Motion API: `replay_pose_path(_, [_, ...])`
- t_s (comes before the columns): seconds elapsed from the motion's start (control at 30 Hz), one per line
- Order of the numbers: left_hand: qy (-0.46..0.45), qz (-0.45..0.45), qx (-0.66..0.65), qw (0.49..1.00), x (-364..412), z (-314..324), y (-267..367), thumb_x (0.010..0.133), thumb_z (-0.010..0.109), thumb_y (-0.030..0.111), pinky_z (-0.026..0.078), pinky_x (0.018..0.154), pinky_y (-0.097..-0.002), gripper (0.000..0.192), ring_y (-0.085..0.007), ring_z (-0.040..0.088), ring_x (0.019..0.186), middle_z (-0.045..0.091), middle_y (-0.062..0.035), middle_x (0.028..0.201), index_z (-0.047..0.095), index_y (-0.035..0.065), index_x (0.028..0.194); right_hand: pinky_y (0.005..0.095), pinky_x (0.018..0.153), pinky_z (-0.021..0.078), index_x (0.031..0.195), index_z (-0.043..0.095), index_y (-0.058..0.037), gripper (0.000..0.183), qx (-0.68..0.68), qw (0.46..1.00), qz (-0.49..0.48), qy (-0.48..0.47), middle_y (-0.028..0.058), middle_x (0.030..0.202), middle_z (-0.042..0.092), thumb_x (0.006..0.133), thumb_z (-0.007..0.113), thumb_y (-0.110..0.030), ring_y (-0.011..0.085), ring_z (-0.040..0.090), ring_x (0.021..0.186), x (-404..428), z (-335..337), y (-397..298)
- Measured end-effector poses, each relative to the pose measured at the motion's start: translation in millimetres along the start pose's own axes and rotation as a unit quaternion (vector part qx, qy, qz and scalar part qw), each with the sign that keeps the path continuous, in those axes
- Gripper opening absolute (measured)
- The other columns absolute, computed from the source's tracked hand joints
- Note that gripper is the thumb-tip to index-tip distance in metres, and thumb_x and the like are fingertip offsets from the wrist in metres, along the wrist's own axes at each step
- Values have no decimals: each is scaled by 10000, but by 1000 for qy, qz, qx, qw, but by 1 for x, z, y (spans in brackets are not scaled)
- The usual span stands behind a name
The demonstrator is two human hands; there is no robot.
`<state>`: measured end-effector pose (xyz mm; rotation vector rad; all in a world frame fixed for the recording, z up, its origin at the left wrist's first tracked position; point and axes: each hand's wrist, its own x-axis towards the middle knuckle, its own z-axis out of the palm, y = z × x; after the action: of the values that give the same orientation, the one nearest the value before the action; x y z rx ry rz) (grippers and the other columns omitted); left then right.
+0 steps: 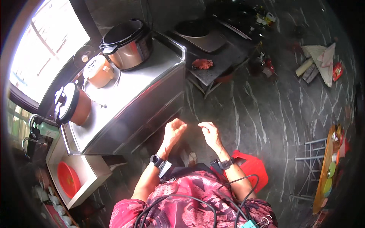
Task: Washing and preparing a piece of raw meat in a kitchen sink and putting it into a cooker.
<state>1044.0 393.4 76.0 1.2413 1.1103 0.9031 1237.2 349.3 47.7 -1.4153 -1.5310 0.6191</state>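
Observation:
My left hand [174,131] is held up in front of my body, its fingers curled and nothing visible in it. Facing it across a small gap is my right hand [210,132], fingers bent, with no object seen between them. Both wrists carry dark straps. Beyond my left hand stands a metal-topped counter [125,95] with a large electric pressure cooker [128,54], a small orange pot [99,71] and a lidded reddish-brown pot [77,105]. Farther ahead, a reddish lump [202,64] lies on a dark low table [211,75].
A red plastic bin [256,168] stands by my right forearm. At left, a red basin [68,179] sits in a pale sink unit [91,182]. A folding table [323,176] bearing items is at right; cloths [322,61] lie on the marbled floor.

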Motion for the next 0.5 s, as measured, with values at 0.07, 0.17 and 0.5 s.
replay_pose_path(0.07, [28, 2, -8, 1000, 26, 14, 2, 835, 636, 106, 378, 531, -213, 107, -46, 452, 596, 521, 40, 645, 598, 21, 781, 302, 739, 480, 967, 649, -46, 211, 1, 1000, 0, -22, 94, 930, 632, 810, 519, 8, 216, 599, 833, 35, -16, 16])
replay_pose_path(0.17, [37, 9, 24, 999, 72, 27, -12, 833, 640, 101, 378, 534, -211, 102, -42, 450, 607, 523, 43, 665, 599, 8, 827, 341, 784, 468, 963, 651, -51, 213, -71, 995, -62, -37, 102, 980, 629, 798, 523, -5, 253, 589, 879, 90, -36, 31])
replay_pose_path(0.5, [103, 187, 338, 917, 254, 74, 10, 699, 686, 60, 390, 992, -412, 575, -357, 446, 1173, 474, -164, 1290, 477, 25, 1233, 408, 914, 410, 1100, 627, -115, 352, -189, 967, -135, -102, 117, 1200, 554, 776, 540, -7, 318, 498, 1053, 271, -58, 106])
